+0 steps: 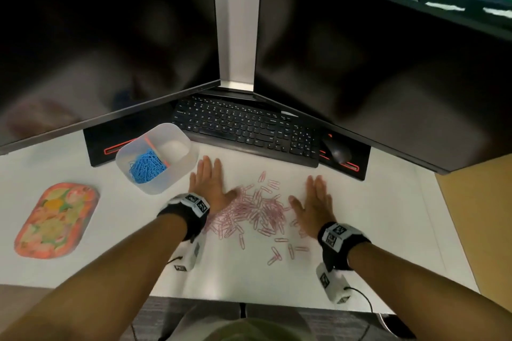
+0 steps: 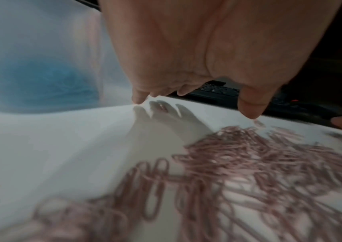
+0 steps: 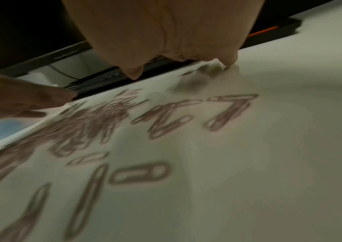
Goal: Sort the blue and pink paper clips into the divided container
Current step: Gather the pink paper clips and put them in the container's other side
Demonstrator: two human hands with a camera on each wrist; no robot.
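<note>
On the white desk (image 1: 374, 216), the divided container (image 1: 177, 174) holds blue paper clips (image 1: 146, 167) in one compartment; the other looks empty. The left hand (image 1: 210, 183) and right hand (image 1: 313, 207), fingers straight and holding nothing, flank the pink paper clips (image 1: 257, 210). Raking them together risks flicking the outlying clips toward the desk edge.

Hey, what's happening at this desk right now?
A person is sorting paper clips. The blue paper clips already sit in one compartment of the divided container. Both hands lie flat on the desk, left hand and right hand flanking the pink paper clips, apparently to gather them. Neither holds anything.
</note>
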